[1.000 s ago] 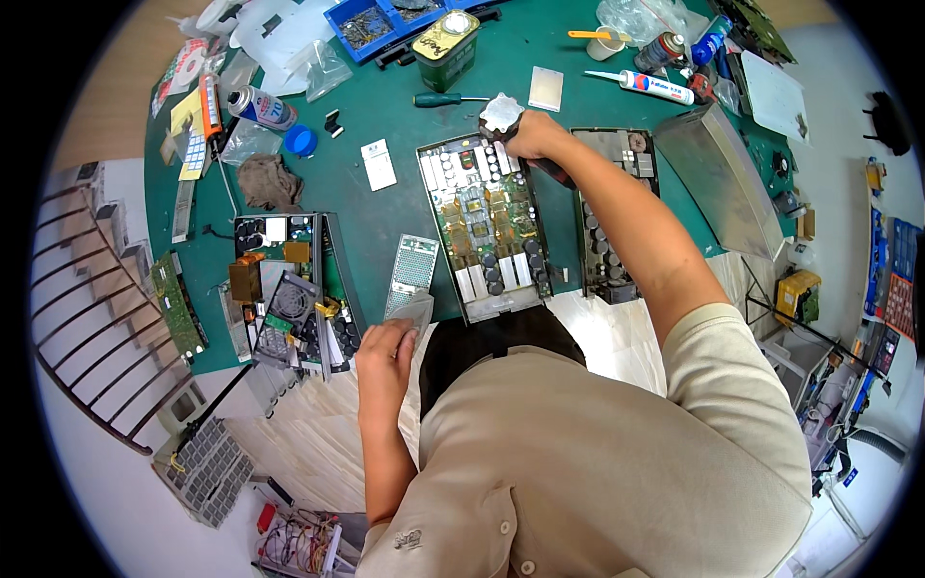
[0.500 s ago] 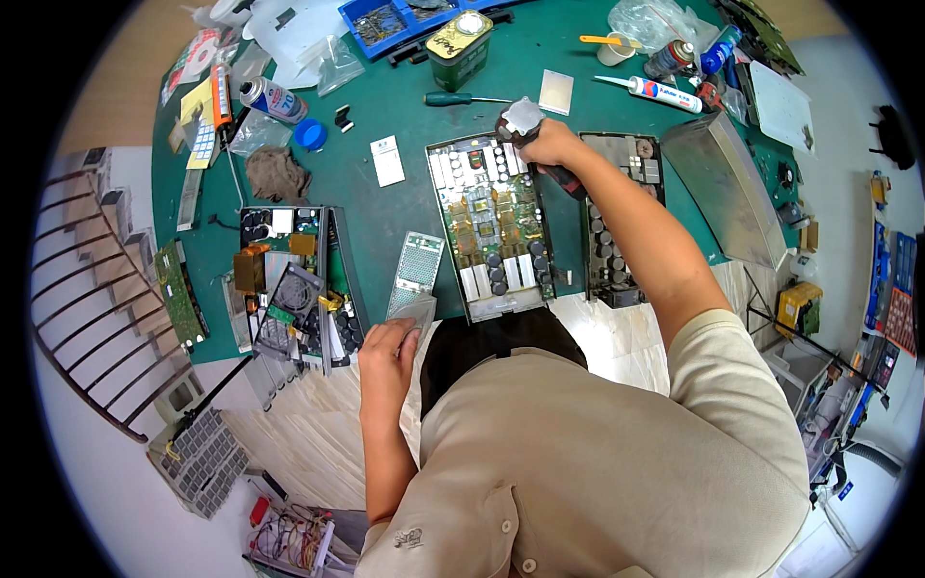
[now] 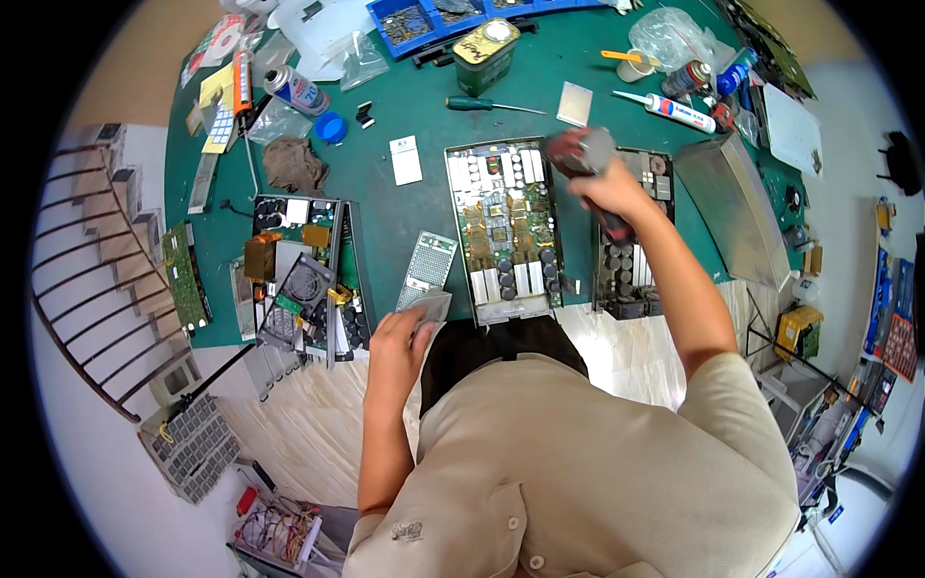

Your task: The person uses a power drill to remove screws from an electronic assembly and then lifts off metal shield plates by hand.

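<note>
My right hand [image 3: 609, 193] grips a red-and-black cordless power tool [image 3: 582, 148], slightly blurred, raised over the gap between an open circuit board unit [image 3: 502, 220] and a second open unit [image 3: 625, 280]. My left hand [image 3: 403, 342] is closed on a small translucent grey piece [image 3: 433, 308], possibly plastic, at the lower end of a pale perforated board [image 3: 425, 261] near the table's front edge. To the left lies another opened electronics unit [image 3: 302, 295] with a fan and loose internal parts.
On the green table [image 3: 389, 226] are a screwdriver [image 3: 469, 103], green tin [image 3: 483, 65], blue parts bins [image 3: 413, 23], spray can [image 3: 296, 91], rag [image 3: 294, 168] and sealant tube [image 3: 681, 113]. A large metal casing [image 3: 729, 212] stands at right. A railed staircase [image 3: 82, 270] is at left.
My right hand and the tool have moved right, off the middle unit's top corner. The table sits slightly differently in view. My left hand keeps its hold.
</note>
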A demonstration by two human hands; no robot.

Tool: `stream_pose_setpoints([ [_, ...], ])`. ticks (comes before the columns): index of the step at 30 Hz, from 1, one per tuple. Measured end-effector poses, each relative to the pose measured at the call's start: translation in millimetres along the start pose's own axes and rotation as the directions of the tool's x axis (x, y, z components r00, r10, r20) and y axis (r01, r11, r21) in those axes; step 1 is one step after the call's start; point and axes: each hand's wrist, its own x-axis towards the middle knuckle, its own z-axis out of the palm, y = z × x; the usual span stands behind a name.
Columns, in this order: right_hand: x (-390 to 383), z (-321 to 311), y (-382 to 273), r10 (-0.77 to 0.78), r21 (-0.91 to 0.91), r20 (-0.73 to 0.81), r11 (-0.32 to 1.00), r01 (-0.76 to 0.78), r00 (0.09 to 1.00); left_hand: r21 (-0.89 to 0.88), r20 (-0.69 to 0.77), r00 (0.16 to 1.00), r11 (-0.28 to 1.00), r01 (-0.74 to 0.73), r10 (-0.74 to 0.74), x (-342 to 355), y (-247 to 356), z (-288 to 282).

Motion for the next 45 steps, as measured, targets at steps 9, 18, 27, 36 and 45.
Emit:
stream_pose_setpoints([
  [9,-133.3,17.0,-1.4,0.007,0.302,0.439,0.941,-0.155,0.899,-0.065,0.071,0.995,0.995,-0.072,0.077,31.4,7.8,10.8],
  [18,-147.2,36.4,20.2,-0.008,0.313,0.507,0.933,-0.176,0.862,-0.11,0.128,0.967,0.972,-0.208,0.221,58.5,24.7,10.4],
  [27,-150.6,33.2,19.3,0.083,0.37,0.536,0.871,-0.323,0.84,-0.111,0.19,0.963,0.978,-0.174,0.193,53.3,26.3,20.1],
  [36,-161.4,13.6,41.0,0.1,0.487,0.284,0.842,-0.233,0.954,-0.038,0.219,0.971,0.996,-0.085,0.092,32.1,11.1,12.1],
  [45,-183.6,21.1,98.0,0.401,0.645,-0.087,0.72,-0.255,0.912,0.075,0.23,0.973,0.996,-0.039,0.021,18.3,-10.8,-15.8],
])
